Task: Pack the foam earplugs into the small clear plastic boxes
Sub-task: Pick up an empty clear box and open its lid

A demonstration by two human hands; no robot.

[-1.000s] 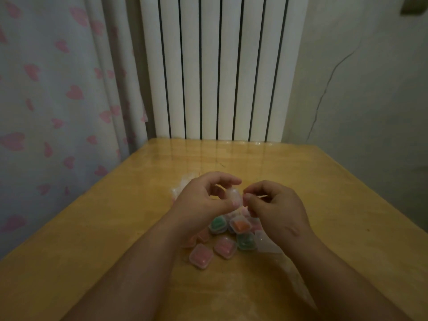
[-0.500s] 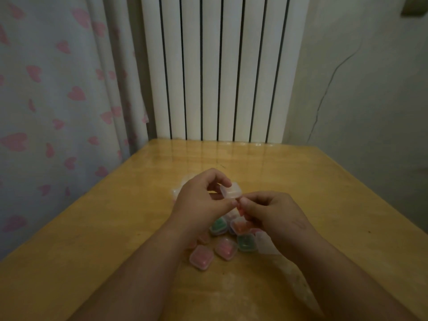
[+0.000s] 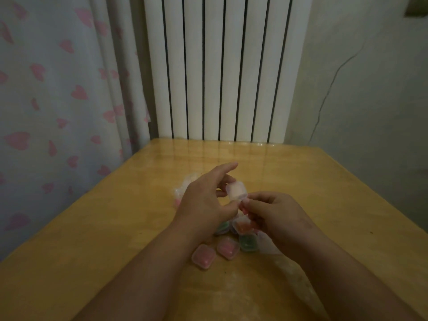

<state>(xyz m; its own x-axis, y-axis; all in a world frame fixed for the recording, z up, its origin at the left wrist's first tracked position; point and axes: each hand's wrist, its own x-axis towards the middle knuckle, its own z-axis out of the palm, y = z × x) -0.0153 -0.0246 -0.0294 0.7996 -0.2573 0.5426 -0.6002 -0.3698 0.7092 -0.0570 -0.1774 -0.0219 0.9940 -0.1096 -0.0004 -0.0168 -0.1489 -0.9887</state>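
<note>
My left hand (image 3: 206, 200) holds a small clear plastic box (image 3: 236, 190) above the table, its lid swung open, thumb and fingers pinching it while the forefinger points out. My right hand (image 3: 271, 214) meets it from the right, fingertips pinched at the box's lower edge; what they pinch is too small to tell. Under both hands lies a cluster of shut boxes with coloured earplugs: two pink ones (image 3: 203, 256) (image 3: 228, 247), a green one (image 3: 248, 243) and an orange one (image 3: 242, 225).
A clear plastic bag (image 3: 185, 188) lies behind my left hand. The wooden table (image 3: 115, 228) runs back to a white radiator (image 3: 220, 66). A heart-print curtain (image 3: 46, 89) hangs on the left, a cracked wall (image 3: 370, 89) on the right.
The box's lid has swung open in my left hand. My right fingertips moved in under the box. My left forefinger has stretched out.
</note>
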